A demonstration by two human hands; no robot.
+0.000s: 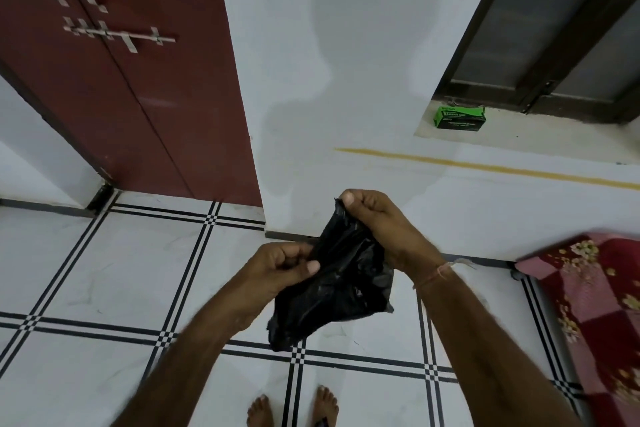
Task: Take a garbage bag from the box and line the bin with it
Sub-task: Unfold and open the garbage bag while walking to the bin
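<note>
Step in hand: opening the bag. The garbage bag (332,288) is out of the box (460,117), which sits on a ledge (526,137) at 1 o'clock from the hands. The left hand (280,263) pinches the bag's edge at 9 o'clock. The right hand (377,222) pinches its top corner at 12 o'clock. The bag hangs crumpled between them. The bin is not in view. Likely next move: separate the mouth layers, then locate the bin.

Head-worn wide view, facing forward and down, floor (121,270) and wall (346,62) ahead
</note>
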